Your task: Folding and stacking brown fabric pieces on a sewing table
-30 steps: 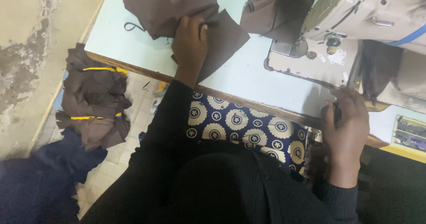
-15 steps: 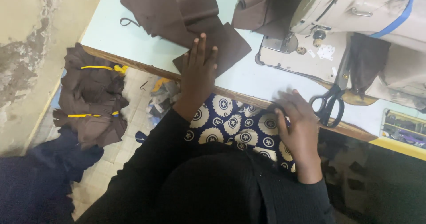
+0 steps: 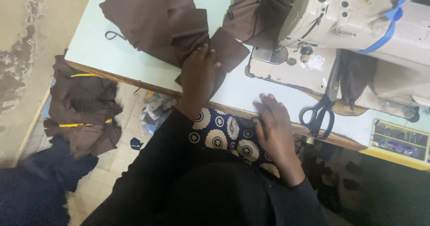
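My left hand (image 3: 198, 75) lies flat, fingers together, on a square brown fabric piece (image 3: 228, 51) at the near edge of the pale blue sewing table (image 3: 130, 71). A pile of several brown fabric pieces (image 3: 154, 20) sits just beyond it. My right hand (image 3: 274, 125) rests at the table's front edge with fingers spread, holding nothing, left of black-handled scissors (image 3: 318, 116). The cream sewing machine (image 3: 354, 24) stands at the back right with bunched brown fabric (image 3: 257, 13) beside its head.
Brown fabric bundles tied with yellow bands (image 3: 83, 114) lie on the tiled floor at left. Dark blue cloth (image 3: 36, 190) lies below them. Scraps (image 3: 154, 111) litter the floor under the table. A tray of small items (image 3: 398, 141) sits at the right.
My right hand moved left along the table's front edge, away from the scissors. My left hand stays pressed on the brown piece. The view shifted closer to the table.
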